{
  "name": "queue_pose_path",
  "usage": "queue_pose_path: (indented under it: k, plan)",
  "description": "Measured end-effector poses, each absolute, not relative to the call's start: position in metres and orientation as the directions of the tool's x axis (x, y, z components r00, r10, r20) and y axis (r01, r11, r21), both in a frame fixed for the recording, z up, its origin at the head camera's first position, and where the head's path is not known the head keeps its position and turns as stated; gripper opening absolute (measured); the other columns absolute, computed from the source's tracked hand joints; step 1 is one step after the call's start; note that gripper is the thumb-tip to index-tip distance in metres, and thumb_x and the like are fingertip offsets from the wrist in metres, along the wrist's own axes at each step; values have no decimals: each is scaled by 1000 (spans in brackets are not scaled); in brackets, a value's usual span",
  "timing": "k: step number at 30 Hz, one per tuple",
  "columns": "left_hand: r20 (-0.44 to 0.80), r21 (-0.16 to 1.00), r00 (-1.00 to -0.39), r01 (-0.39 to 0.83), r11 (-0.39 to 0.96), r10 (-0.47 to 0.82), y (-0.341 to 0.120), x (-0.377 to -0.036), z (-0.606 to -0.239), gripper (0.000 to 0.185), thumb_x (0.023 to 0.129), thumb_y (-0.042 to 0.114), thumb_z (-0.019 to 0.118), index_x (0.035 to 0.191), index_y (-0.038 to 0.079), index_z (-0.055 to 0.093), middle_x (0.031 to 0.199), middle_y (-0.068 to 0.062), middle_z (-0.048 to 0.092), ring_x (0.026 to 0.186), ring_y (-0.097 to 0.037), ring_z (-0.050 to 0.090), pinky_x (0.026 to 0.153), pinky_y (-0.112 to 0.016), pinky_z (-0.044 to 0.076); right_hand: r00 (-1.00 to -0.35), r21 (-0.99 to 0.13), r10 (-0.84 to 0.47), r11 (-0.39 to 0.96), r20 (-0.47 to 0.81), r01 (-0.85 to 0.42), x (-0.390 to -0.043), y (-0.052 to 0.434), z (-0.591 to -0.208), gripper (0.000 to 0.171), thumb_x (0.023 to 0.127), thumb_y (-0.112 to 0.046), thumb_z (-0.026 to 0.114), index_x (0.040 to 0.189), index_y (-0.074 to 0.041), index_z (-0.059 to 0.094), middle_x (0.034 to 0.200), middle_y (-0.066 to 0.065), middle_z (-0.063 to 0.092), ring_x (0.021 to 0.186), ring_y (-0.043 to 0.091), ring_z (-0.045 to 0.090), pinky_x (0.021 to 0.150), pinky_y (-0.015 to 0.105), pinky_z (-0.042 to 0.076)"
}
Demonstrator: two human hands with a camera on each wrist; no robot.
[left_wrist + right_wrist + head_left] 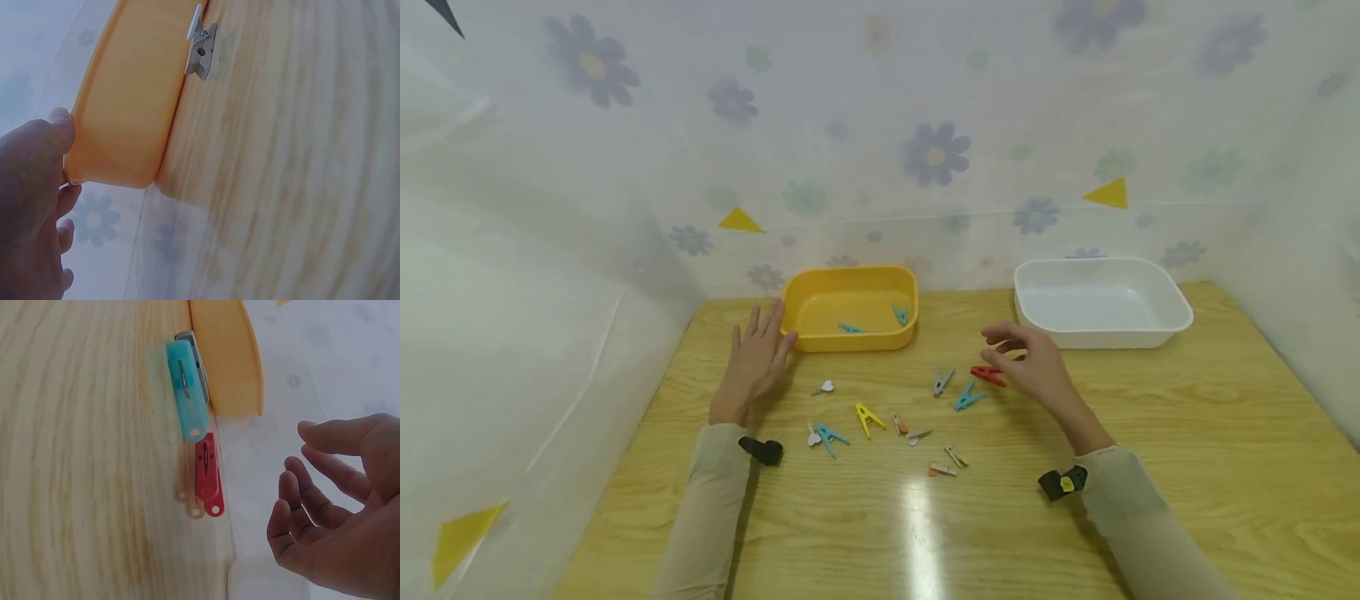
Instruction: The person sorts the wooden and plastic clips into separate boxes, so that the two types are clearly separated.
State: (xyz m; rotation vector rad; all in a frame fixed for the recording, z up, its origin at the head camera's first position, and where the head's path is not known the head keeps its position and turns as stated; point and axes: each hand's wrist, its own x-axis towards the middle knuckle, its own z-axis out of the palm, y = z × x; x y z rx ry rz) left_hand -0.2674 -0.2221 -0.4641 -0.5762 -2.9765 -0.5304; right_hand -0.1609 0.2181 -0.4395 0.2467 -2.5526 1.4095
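My left hand (752, 360) rests against the left end of the yellow tray (850, 342), fingers extended and thumb at its rim. Two blue clothespins lie inside the tray; one blue clothespin (901, 315) is by the right wall. My right hand (1033, 367), fingers loosely bent and holding nothing, hovers beside a red clothespin (988, 376) on the table. In the right wrist view the red clothespin (207, 467) is to the left of the fingertips. Close to it are a blue clothespin (970, 397) and a grey clothespin (942, 382).
A white tray (1105, 339) stands at the back right. Across the middle of the wooden table (820, 517) lie a yellow clothespin (868, 419), another blue clothespin (831, 437) and several small wooden clothespins, some with white hearts. Flower-patterned sheeting (850, 167) hangs behind the table.
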Motion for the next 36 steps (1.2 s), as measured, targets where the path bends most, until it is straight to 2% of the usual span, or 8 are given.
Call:
queue_pose_path:
  k: [8,12,18,25,36]
  plan:
    - [115,322,-925,380,867,362,-222,-268,-463,72,111,53,21,166,11,4,172,-7,6,157,-33,-6,119,-68,-5,-981,-811,-67,555,181,-188,-161,229,-451,29,93,-3,74,119,10,68,115,27,69,99,41,67,87,51,55]
    - [111,321,-926,378,868,362,-223,-268,-463,71,111,53,21,166,11,4,172,-7,6,157,-33,-7,119,-68,-4,-988,-809,-80,567,133,-154,-162,232,-456,30,91,0,75,118,9,68,114,27,69,101,42,67,90,54,54]
    - [118,327,-924,382,865,364,-224,-267,-464,71,112,51,23,166,9,6,172,-10,8,157,-37,-3,118,-69,-5,-993,-796,-98,594,69,-114,-163,236,-462,34,90,-5,79,120,8,68,113,25,69,102,40,66,90,52,53]
    - [115,330,-926,378,865,360,-224,-268,-465,70,112,51,24,166,9,7,172,-7,6,157,-39,-1,118,-68,-6,-995,-780,-96,622,12,-69,-162,236,-462,37,87,-11,83,117,4,70,110,20,69,98,32,64,85,41,51]
    - [139,319,-924,381,868,355,-225,-266,-465,71,112,51,24,166,8,9,172,-10,11,157,-39,1,118,-71,0,-995,-779,-103,623,9,-72,-162,236,-460,26,87,-8,81,110,4,74,99,15,72,89,25,62,76,35,49]
